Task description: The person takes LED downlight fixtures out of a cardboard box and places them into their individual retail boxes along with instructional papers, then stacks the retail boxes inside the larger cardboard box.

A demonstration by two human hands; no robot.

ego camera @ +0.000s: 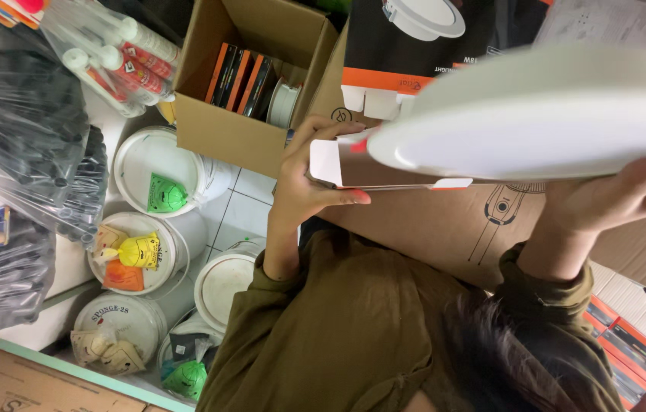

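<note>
My left hand (300, 183) is held up in front of me and grips a small black-and-orange carton (384, 164) whose white end flaps are open. Level with it, my right hand (613, 198) holds a round white ceiling lamp (536, 130) from below. The lamp's rim is at the carton's open end and covers part of it. My olive sleeves and some dark hair fill the bottom of the view.
An open cardboard box (247, 76) of small orange and black cartons stands behind. White lidded buckets (159, 172) with small bags on top sit on the tiled floor at left, beside bagged tubes (117, 46) and black bagged goods (25, 152). A large cardboard box (445, 229) lies ahead.
</note>
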